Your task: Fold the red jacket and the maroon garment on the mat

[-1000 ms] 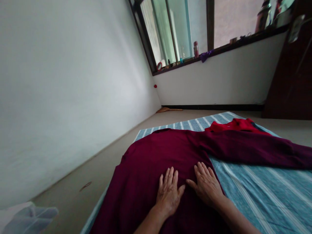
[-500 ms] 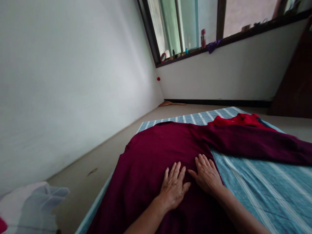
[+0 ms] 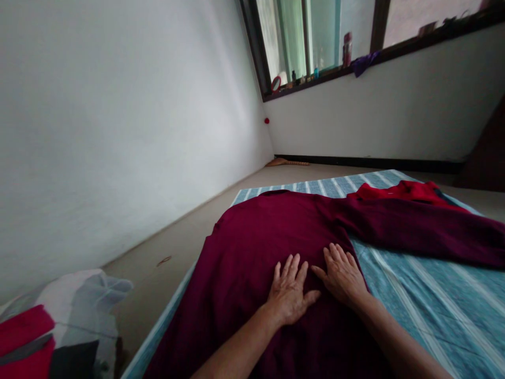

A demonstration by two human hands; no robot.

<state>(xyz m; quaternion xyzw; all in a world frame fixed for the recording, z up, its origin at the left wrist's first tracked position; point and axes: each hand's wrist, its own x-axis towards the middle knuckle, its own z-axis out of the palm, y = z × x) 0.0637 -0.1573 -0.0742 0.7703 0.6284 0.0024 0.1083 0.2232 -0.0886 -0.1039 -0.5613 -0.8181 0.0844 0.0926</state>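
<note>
A maroon long-sleeved top (image 3: 252, 247) lies spread over a blue and white striped sheet (image 3: 410, 284). One sleeve stretches out to the right; the other side drops toward the left edge. My left hand (image 3: 291, 289) rests flat on the middle of the top, fingers spread and pointing away from me. Close beside it, my right hand (image 3: 342, 273) also lies flat, near the top's right side edge. Neither hand grips the cloth. The lower part of the top is partly hidden under my forearms.
A red garment (image 3: 406, 190) lies beyond the outstretched sleeve. At lower left are a pale, sheer bundle (image 3: 79, 300) and red folded cloth (image 3: 27, 331). A wall rises on the left. Small items and a pink bottle (image 3: 347, 50) stand on the windowsill; a purple cloth (image 3: 363, 64) hangs there.
The view has swung slightly left, so more of the bundle and the red cloth shows at lower left. Both hands stay flat on the top, in nearly the same place.
</note>
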